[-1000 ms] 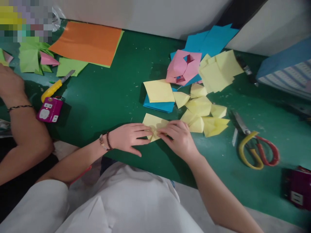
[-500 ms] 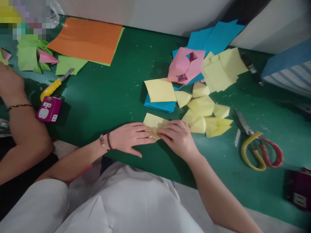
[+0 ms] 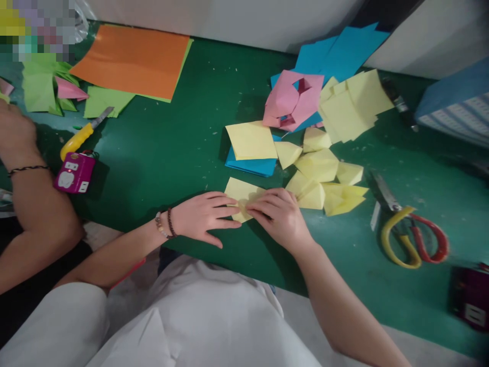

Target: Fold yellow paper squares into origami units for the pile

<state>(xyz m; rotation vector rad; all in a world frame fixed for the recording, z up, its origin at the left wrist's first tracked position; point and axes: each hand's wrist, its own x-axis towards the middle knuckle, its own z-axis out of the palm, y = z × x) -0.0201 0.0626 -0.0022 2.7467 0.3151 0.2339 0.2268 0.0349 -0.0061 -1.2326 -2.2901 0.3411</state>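
A small pale yellow paper [image 3: 244, 191] lies on the green table close to its front edge. My left hand [image 3: 202, 216] rests flat with its fingers spread, their tips on the paper's left side. From the right, my right hand [image 3: 280, 216] has its fingers pressed together on the paper's right part, gripping or pinning it; the fingertips partly cover it. Just behind sits a folded yellow square [image 3: 251, 140] on top of blue paper [image 3: 252, 165]. Several folded yellow pieces [image 3: 317, 165] lie beside my right hand.
Scissors [image 3: 405, 229] lie at the right, near a purple box [image 3: 471, 295]. Farther back are pink folded paper [image 3: 292, 99], blue sheets [image 3: 340, 53] and yellow squares [image 3: 355, 107]. Orange paper [image 3: 133, 61], a yellow cutter [image 3: 82, 137] and another person's arm [image 3: 34, 178] are at the left.
The left fingertips have drawn back slightly to the left, showing more of the paper's front edge. The right hand has barely moved. The view has shifted a little.
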